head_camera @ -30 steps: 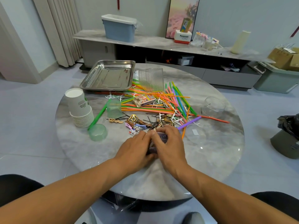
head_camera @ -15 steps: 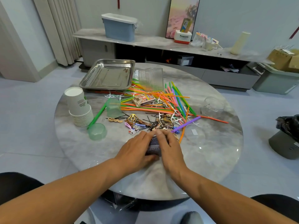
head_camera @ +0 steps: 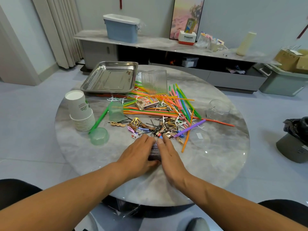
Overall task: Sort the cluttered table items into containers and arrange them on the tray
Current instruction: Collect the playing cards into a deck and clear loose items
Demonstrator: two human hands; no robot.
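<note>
Small dark box (head_camera: 154, 151) sits between my hands near the table's (head_camera: 208, 172) front edge, just short of the hair-clip pile (head_camera: 150, 127). Left hand (head_camera: 139, 153) grips its left side, right hand (head_camera: 168, 155) clasps its right. Tray (head_camera: 110, 77) at the far-left edge.

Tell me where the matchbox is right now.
In the head view, the matchbox lies mid-table on the coloured straws, just in front of the ribbed clear container.

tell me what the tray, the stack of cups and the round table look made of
Tray: metal, likely stainless steel, with a shiny, mirror-like bottom. Stack of cups: paper, matte white with thin rolled rims and green print. Table: looks like grey marble or stone veining, glossy with glare spots, perhaps under glass.
</note>
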